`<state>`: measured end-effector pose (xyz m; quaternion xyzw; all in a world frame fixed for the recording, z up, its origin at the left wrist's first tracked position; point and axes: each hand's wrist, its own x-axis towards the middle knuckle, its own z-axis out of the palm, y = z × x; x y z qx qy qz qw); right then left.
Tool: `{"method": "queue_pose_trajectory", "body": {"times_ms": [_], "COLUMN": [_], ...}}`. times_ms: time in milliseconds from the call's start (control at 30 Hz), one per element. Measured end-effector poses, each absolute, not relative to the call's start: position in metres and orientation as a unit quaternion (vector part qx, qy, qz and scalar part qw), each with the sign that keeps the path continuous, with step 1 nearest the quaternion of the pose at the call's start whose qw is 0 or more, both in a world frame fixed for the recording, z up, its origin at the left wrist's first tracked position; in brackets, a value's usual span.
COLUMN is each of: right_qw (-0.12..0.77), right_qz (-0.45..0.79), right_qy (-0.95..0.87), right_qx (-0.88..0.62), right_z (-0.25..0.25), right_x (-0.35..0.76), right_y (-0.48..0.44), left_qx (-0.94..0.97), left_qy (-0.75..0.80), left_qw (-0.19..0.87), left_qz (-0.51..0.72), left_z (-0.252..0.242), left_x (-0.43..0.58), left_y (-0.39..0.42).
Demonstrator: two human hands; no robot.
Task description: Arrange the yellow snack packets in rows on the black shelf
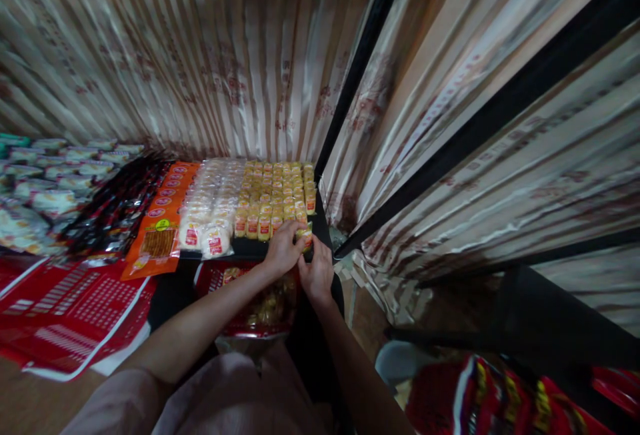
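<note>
Both my hands meet at the right front of a black table, around one small yellow-wrapped snack packet [307,235]. My left hand [286,247] has its fingers closed on the packet's left side. From below, my right hand [319,271] touches the same packet with bent fingertips; its grip is partly hidden. Just behind them stand rows of matching yellow packets [274,195]. Left of these lie white snacks in clear wrappers [210,205]. Under my forearms a red basket [205,276] holds more yellow packets.
An orange snack bag [163,221] and dark packets [117,205] lie further left, beside white packets [55,181]. A red basket with white handles [65,315] is at lower left. Striped curtains [240,55] and black poles [367,61] border the table. Red packages [500,395] sit lower right.
</note>
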<state>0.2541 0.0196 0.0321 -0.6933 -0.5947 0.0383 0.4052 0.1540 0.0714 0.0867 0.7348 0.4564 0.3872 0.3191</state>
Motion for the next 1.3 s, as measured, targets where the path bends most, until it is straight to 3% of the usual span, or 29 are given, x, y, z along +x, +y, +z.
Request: {"method": "queue_pose_trajectory", "body": {"times_ms": [300, 600, 1033, 1300], "right_qw": [0.45, 0.452, 0.46, 0.47], "right_qz": [0.035, 0.02, 0.036, 0.048], "right_qy": [-0.509, -0.499, -0.517, -0.531], "right_qx": [-0.733, -0.74, -0.721, -0.704], "right_z": [0.025, 0.025, -0.002, -0.009], "right_x": [0.278, 0.299, 0.304, 0.299], "right_y": [0.07, 0.109, 0.133, 0.129], "left_qx": [0.765, 0.851, 0.901, 0.899], "left_qy": [0.423, 0.431, 0.419, 0.426], "left_qw": [0.32, 0.17, 0.09, 0.069], "left_qz": [0.365, 0.247, 0.072, 0.078], "left_z": [0.093, 0.107, 0.112, 0.103], "left_x": [0.195, 0.21, 0.218, 0.217], "left_y": [0.119, 0.168, 0.197, 0.201]}}
